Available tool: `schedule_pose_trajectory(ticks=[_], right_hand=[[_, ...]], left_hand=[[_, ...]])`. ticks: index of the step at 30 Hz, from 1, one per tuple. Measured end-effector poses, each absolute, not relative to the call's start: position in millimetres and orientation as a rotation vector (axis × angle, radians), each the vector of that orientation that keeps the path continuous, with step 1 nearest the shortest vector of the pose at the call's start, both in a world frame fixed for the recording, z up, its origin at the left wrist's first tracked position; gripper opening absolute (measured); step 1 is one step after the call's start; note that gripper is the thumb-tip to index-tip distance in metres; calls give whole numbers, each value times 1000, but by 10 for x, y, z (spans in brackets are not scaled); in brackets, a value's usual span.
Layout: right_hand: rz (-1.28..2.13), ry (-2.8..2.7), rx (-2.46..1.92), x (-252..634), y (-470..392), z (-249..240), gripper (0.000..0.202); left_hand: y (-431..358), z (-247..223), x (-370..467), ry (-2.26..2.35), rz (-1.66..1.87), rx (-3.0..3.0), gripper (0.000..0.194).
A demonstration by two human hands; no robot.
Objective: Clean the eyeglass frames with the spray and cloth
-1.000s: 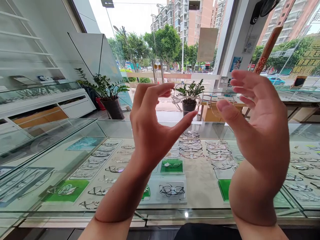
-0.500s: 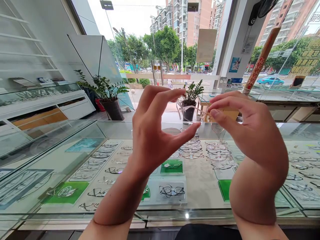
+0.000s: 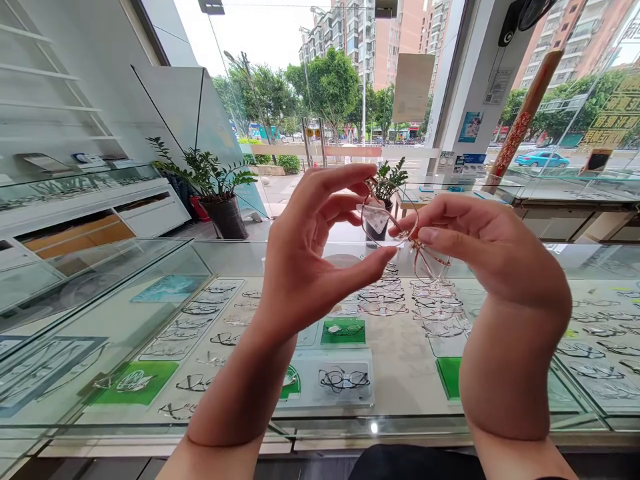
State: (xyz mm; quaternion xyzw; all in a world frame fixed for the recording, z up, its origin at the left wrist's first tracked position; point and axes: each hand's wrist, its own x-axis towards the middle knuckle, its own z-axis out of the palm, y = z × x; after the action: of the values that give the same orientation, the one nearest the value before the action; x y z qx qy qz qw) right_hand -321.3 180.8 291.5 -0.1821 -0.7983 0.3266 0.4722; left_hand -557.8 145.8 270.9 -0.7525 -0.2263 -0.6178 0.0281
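The glass worktop (image 3: 400,367) fills the lower view, with rows of spectacle frames (image 3: 383,309) under its glass. Above it, the left hand (image 3: 300,263) is curved wide, holding one rim of the eyeglasses (image 3: 415,245) between index fingertip and thumb; the right hand (image 3: 493,247) pinches them near the bridge. These thin eyeglasses are in the air, already clear of the worktop and not yet put down, so the handling seems in its middle. The right fingers cover a part, the temples are hard to distinguish, and a small whitish piece (image 3: 376,219) within the left rim I cannot identify.
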Motion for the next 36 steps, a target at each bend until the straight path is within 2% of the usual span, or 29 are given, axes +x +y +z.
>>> schedule_pose_trajectory(ticks=[3,5,9,12,18,28,34,36], right_hand=[[750,-1909,-461,-3235,1847,2887,20],[633,-1850,-512,-3264,1880,2859,19],[326,-1745,-633,-3347,1898,2820,12],[208,-1772,-665,-3418,1844,2821,7],[100,-1831,-639,-3504,1759,2827,7],[114,-1836,-689,-3555,1707,2808,7],[227,-1855,-645,-3557,1511,2882,7],[313,-1835,-651,-3475,1616,2900,14]], left_hand=[[1474,2699,-5554,-790,-1903,-2212,57],[1475,2681,-5523,-881,-1926,-2022,50],[1452,2653,-5444,-1084,-1926,-2019,4],[1457,2654,-5399,-1248,-1914,-2325,20],[1532,2658,-5377,-1303,-2061,-2446,28],[1591,2634,-5349,-1304,-2248,-2302,26],[1673,2600,-5373,-1276,-2211,-2195,17],[1675,2612,-5388,-1278,-2129,-2207,16]])
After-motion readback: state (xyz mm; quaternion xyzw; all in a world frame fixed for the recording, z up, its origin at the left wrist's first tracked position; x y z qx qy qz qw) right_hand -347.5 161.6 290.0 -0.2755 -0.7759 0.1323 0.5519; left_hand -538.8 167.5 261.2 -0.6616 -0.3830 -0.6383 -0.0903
